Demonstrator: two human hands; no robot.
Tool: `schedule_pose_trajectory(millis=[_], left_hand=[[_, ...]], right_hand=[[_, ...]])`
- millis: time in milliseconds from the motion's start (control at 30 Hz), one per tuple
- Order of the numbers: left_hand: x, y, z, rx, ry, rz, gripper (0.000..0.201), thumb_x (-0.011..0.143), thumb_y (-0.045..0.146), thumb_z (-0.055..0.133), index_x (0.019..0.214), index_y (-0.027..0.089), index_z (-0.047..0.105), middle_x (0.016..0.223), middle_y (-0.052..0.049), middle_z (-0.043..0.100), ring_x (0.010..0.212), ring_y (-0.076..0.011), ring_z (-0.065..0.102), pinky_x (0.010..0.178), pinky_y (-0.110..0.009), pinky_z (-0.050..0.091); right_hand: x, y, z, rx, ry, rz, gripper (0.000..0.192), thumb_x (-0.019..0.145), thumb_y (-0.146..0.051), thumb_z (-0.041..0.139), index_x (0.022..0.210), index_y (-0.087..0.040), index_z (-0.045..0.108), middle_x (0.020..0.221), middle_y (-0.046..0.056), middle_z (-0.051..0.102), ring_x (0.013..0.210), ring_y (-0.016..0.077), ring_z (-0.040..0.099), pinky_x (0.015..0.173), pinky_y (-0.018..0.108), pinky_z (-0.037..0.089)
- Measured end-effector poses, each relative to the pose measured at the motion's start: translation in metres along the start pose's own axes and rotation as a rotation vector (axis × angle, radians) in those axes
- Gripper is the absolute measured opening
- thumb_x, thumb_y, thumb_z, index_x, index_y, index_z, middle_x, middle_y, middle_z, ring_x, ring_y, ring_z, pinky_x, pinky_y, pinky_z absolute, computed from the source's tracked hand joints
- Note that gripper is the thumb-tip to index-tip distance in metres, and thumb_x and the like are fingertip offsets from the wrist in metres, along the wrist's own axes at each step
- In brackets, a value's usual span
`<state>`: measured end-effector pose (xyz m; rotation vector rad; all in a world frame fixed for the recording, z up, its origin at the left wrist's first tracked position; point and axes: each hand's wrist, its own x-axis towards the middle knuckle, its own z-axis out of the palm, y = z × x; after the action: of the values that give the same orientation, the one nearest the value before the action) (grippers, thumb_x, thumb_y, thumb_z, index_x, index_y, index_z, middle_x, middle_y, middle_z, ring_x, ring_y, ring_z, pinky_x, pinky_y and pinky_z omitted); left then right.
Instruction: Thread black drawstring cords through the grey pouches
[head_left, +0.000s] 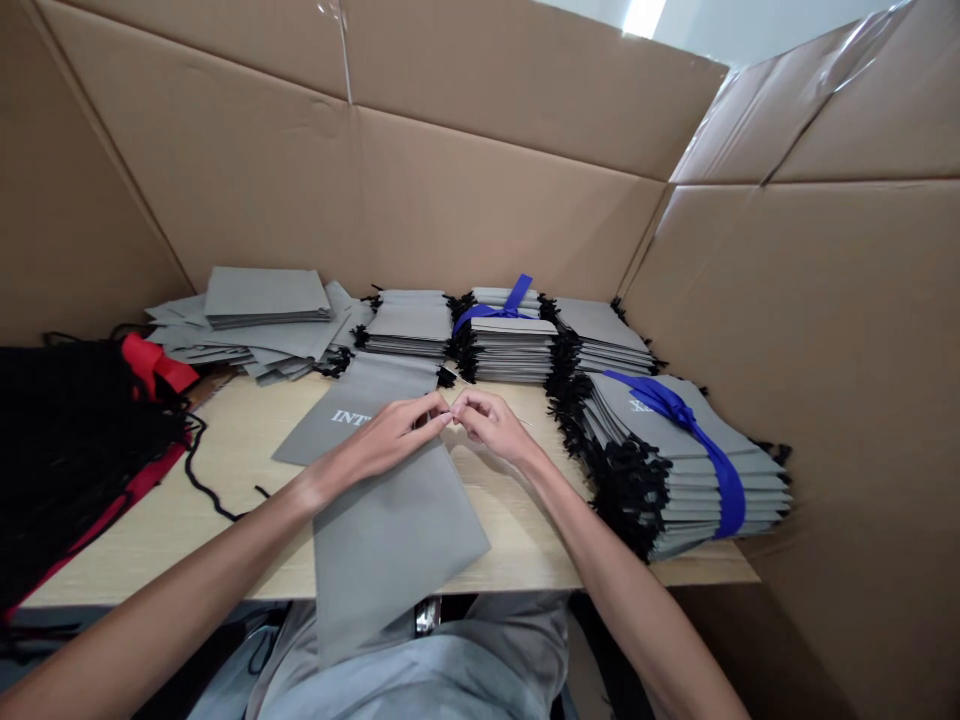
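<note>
Item: grey pouch, flat on the table and overhanging its near edge, top pinched by left hand and right hand; risk: overhang could drag it off if pinch loosens.

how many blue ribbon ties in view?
2. One shiny blue ribbon binds the grey fabric pouch stack at back centre; the other blue ribbon crosses the large stack at right. Others may be hidden.
</note>
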<state>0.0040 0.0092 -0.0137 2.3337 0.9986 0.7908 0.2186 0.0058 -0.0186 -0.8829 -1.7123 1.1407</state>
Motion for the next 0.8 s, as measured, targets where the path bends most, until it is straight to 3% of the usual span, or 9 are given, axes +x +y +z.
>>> schedule_pose_trajectory(millis=[433, 567, 700, 800], left_hand=[[0.001, -0.009, -0.003, 0.011, -0.063, -0.031, 0.041, 0.106, 0.055, 0.045, 0.091, 0.022, 0.064, 0.079, 0.004, 0.061, 0.072, -0.0163, 0.055, 0.068, -0.025, 0.040], [-0.001, -0.008, -0.003, 0.032, -0.050, -0.050, 0.042, 0.109, 0.059, 0.044, 0.099, 0.024, 0.065, 0.087, 0.003, 0.069, 0.076, -0.0186, 0.061, 0.072, -0.026, 0.043], [-0.003, -0.009, -0.001, 0.065, -0.025, -0.051, 0.042, 0.111, 0.063, 0.042, 0.111, 0.028, 0.064, 0.103, -0.001, 0.076, 0.088, -0.0236, 0.071, 0.078, -0.028, 0.048], [-0.004, -0.011, 0.000, 0.119, -0.022, -0.045, 0.042, 0.111, 0.063, 0.041, 0.115, 0.030, 0.065, 0.106, -0.003, 0.079, 0.091, -0.0270, 0.075, 0.079, -0.030, 0.049]], right_hand=[[0.003, 0.012, 0.007, 0.028, 0.012, 0.033, 0.026, 0.083, -0.046, 0.066, 0.075, -0.022, 0.062, 0.068, -0.004, 0.050, 0.061, 0.0122, 0.041, 0.056, 0.025, 0.029], [0.001, 0.011, 0.002, 0.007, 0.017, 0.055, 0.033, 0.086, -0.053, 0.067, 0.077, -0.022, 0.062, 0.069, -0.005, 0.051, 0.057, 0.0114, 0.042, 0.055, 0.025, 0.032], [-0.001, 0.013, -0.006, 0.033, 0.039, 0.111, 0.050, 0.099, -0.066, 0.052, 0.082, -0.021, 0.065, 0.063, -0.005, 0.049, 0.052, 0.0129, 0.043, 0.053, 0.027, 0.034], [-0.002, 0.013, -0.008, -0.058, 0.041, 0.052, 0.052, 0.104, -0.064, 0.050, 0.080, -0.021, 0.065, 0.063, -0.004, 0.049, 0.056, 0.0137, 0.044, 0.058, 0.028, 0.035]])
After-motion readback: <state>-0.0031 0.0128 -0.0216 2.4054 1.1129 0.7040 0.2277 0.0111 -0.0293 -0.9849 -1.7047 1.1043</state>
